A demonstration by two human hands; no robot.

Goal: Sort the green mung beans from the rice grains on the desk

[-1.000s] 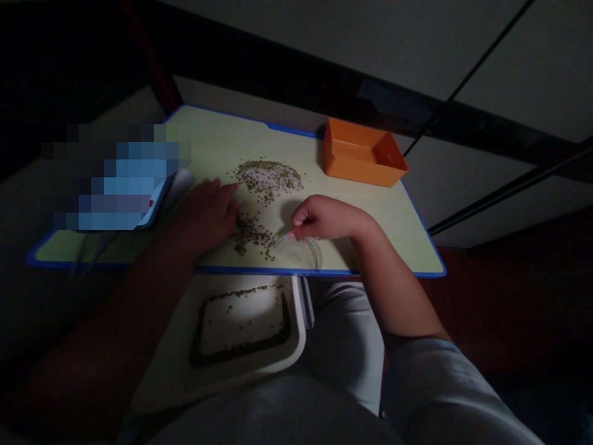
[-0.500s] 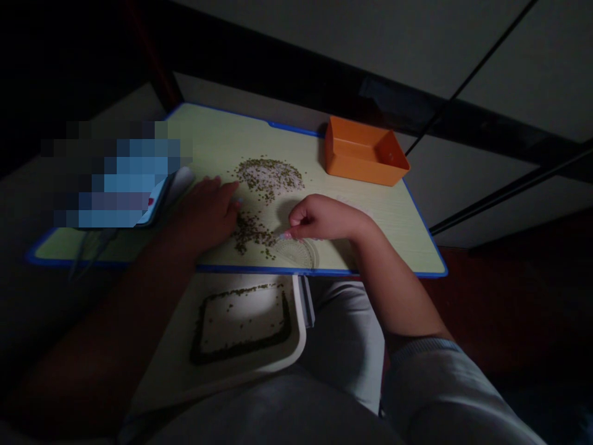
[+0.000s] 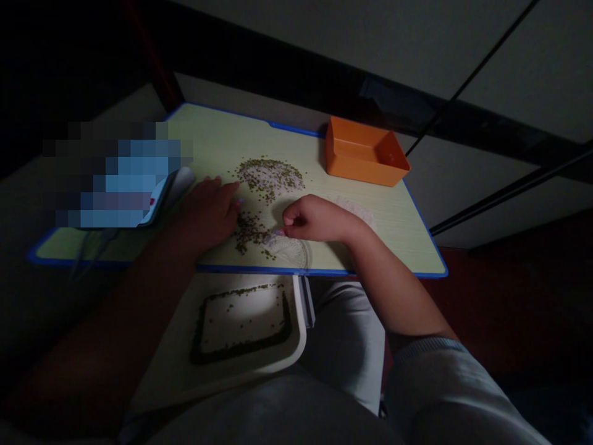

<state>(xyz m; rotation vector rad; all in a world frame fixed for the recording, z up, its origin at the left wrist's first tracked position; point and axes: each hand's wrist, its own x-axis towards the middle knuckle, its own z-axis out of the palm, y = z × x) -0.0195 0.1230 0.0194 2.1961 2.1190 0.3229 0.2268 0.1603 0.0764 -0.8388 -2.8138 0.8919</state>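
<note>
**Clear protractor (image 3: 293, 252) pinched beside the dark seed pile (image 3: 249, 230)**

Your right hand (image 3: 319, 219) is curled, fingertips closed on the upper edge of the protractor, which sits near the front edge of the table (image 3: 217, 139); its left end meets the dark seed pile. Your left hand (image 3: 208, 210) is on that pile's other side, back upward, fingers loosely spread, its grip released. Beyond and between both hands lies a larger mixed pile (image 3: 269, 176) of green and pale bits. An orange box (image 3: 361, 173) stands at the far right, and a white tray (image 3: 301, 330) with dark seeds along its inner edges sits below the table's front.
</note>
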